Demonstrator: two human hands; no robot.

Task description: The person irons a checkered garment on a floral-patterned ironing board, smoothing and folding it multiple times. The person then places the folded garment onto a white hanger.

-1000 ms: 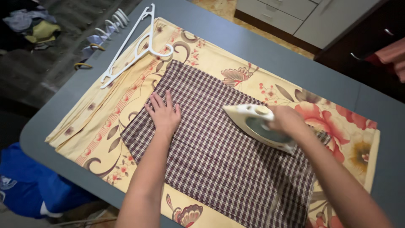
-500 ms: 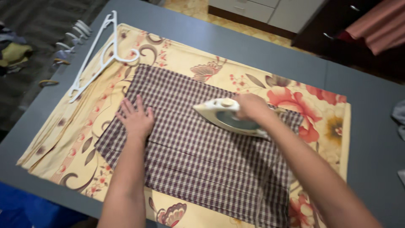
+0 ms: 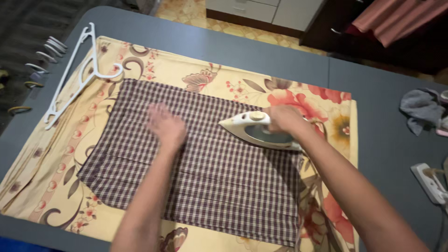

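A grey table [image 3: 224, 51] carries a yellow floral cloth [image 3: 70, 154] spread flat over most of its top, and on that cloth lies a folded checked garment [image 3: 210, 182] in dark brown and white, roughly midway between the table's left and right edges. The right hand [image 3: 285, 119] is closed around the handle of a white clothes iron [image 3: 254, 129], whose soleplate rests on the garment's far right portion with its pointed nose aimed toward the table's left edge. The left hand [image 3: 165, 125], blurred, lies open with fingers spread, palm down over the garment's middle, just left of the iron's nose and apart from it; whether the palm presses the fabric cannot be told. A white plastic hanger [image 3: 77, 74] lies at the table's far left corner, partly on the floral cloth, and further hanger hooks [image 3: 44, 56] show just beyond the left edge. Near the right edge sit a crumpled grey cloth [image 3: 422, 109] and, nearer the front, a white power strip [image 3: 431, 183].
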